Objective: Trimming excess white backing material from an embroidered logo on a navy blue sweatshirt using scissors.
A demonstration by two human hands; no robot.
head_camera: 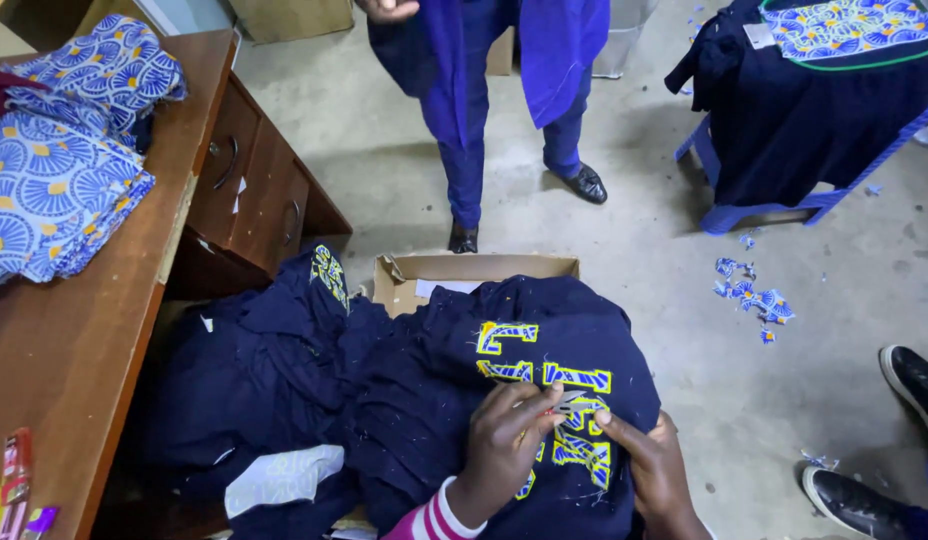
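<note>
A navy garment (504, 350) with yellow and blue patterned letter patches (544, 375) lies over my lap and a cardboard box (464, 268). My left hand (504, 440), with a pink and white striped cuff, pinches a small metal tool, seemingly small scissors (567, 405), at the lower patch. My right hand (649, 460) grips the garment's fabric just right of that patch, thumb near the tool's tip. More navy garments (254, 380) are heaped to the left.
A wooden desk (94, 330) with drawers stands at left, carrying folded blue patterned fabric (54, 170). A person in blue trousers (484, 110) stands ahead. A blue stool (784, 140) draped with dark cloth is at top right. Fabric scraps (754, 295) litter the floor; someone's black shoes (884, 440) at right.
</note>
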